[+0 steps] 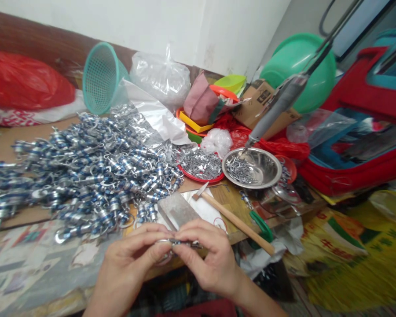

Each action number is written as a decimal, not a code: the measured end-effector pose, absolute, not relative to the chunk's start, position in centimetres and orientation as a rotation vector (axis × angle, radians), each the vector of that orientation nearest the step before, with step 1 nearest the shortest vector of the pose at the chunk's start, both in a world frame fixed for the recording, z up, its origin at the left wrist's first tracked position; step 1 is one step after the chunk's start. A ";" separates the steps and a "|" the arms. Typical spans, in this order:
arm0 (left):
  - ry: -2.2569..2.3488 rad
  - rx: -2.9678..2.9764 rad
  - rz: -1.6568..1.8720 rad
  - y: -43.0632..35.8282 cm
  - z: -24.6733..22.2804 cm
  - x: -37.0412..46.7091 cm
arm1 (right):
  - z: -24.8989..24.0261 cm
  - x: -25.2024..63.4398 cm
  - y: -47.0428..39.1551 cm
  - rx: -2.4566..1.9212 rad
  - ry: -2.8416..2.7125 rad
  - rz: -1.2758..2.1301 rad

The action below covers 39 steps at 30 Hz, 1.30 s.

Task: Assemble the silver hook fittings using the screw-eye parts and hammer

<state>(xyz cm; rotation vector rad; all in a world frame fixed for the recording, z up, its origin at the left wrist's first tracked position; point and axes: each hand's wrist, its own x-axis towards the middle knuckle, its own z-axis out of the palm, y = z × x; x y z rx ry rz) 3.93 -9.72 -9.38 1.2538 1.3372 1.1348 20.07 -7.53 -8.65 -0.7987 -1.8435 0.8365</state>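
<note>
Cluttered worktable (225,193) against a white wall (119,22); left hand (132,257) and right hand (214,255) meet at the near side of a metal block (183,210).
Both hands pinch one small metal piece (175,241), partly hidden by the grip; two-sided hold presumably steadies so slight a part. From where I stand: pile of blue-and-silver fittings (95,176) left of the block, hammer (237,224) to its right, handle slanting nearward, probably for quick reach. Beyond the block, red dish (201,179) of silver strips (201,163) and, further right, steel bowl (267,167) of pins (240,169); separate vessels likely keep loose parts sorted.
</note>
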 end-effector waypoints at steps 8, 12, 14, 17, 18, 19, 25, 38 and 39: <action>1.259 1.042 1.004 -9.1 -9.7 4.7 | -9.4 19.7 -7.1 -1.112 -1.647 1.149; 1.249 0.767 1.079 -10.1 -10.4 5.6 | -10.0 19.5 -7.0 -1.182 -1.312 1.471; 1.237 0.655 1.152 -10.7 -10.6 6.1 | -10.3 19.4 -7.2 -1.208 -1.140 1.606; 1.285 0.613 1.263 -11.1 -10.8 6.7 | -10.7 19.1 -7.4 -1.270 -1.021 1.686; 1.305 0.624 1.284 -11.0 -10.8 6.7 | -10.8 19.0 -7.2 -1.290 -1.051 1.691; 1.317 0.638 1.292 -10.8 -10.9 6.6 | -10.8 19.1 -6.8 -1.305 -1.130 1.702; 1.305 0.627 1.199 -8.6 -11.6 4.9 | -9.6 22.3 1.8 -1.657 -2.194 0.485; 1.228 0.597 1.114 -6.8 -12.4 4.8 | -11.9 23.1 13.1 -1.879 -2.580 0.233; 1.221 0.597 1.117 -6.7 -12.6 4.7 | -11.9 23.4 13.3 -1.859 -2.568 0.240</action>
